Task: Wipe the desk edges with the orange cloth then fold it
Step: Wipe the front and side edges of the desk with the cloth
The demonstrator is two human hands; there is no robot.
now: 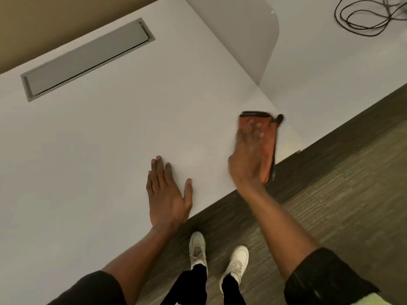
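The orange cloth (267, 148) with a dark trim lies folded on the white desk (105, 139), right at its front edge. My right hand (247, 155) presses flat on top of the cloth, fingers spread, and looks motion-blurred. My left hand (167, 192) rests flat and open on the desk surface to the left of the cloth, near the same edge, touching nothing else.
A grey cable hatch (88, 58) is set into the desk at the back left. A grey divider panel (246, 36) separates a second desk with a coiled black cable (370, 16). Dark carpet (319, 194) and my white shoes (198, 247) are below the edge.
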